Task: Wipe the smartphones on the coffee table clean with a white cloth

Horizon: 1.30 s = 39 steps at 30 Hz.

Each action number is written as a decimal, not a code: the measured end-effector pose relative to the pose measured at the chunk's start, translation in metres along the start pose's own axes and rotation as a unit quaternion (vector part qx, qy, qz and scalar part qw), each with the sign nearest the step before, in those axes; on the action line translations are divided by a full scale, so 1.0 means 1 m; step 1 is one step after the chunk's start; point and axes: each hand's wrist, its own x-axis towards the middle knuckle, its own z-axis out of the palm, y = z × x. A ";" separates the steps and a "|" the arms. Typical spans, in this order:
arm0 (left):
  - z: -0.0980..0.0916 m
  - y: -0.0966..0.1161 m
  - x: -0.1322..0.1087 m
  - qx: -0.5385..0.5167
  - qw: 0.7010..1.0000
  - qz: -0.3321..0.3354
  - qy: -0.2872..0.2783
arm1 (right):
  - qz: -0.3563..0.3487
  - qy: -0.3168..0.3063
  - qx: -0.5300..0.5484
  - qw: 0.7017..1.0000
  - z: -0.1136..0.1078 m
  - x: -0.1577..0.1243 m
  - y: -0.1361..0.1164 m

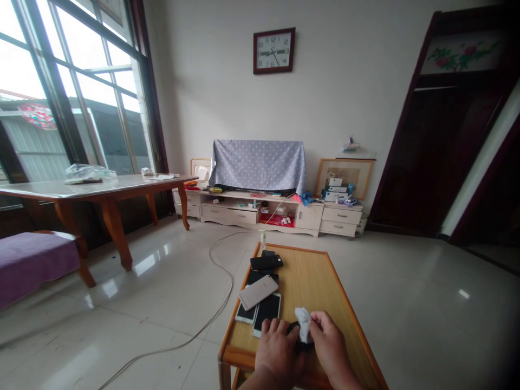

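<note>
A crumpled white cloth is pinched between the thumb and fingers of my right hand. It hangs over a dark, flat thing that looks like a black phone, mostly hidden by the cloth and my hands. My left hand grips that phone at its left side, thumb reaching toward the cloth. Just beyond my left fingers lies a white-framed phone, with a smaller white phone beside it. A pale gold phone rests face down, tilted across others, and a black phone lies farther back.
The phones lie along the left of a low wooden table. A pump bottle stands by its far edge. A cable snakes over the tiled floor to the left. Beyond are a white cabinet and a larger table.
</note>
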 end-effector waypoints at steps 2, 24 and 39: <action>-0.004 0.003 0.000 -0.002 1.000 -0.003 -0.002 | -0.001 0.010 -0.017 1.000 -0.002 0.000 0.000; -0.003 0.008 0.001 0.004 1.000 -0.001 -0.002 | -0.114 -0.181 -0.250 0.944 -0.012 -0.031 0.002; 0.002 0.008 0.004 0.034 0.999 0.000 -0.025 | -0.185 -0.075 -0.289 0.936 -0.034 -0.063 -0.038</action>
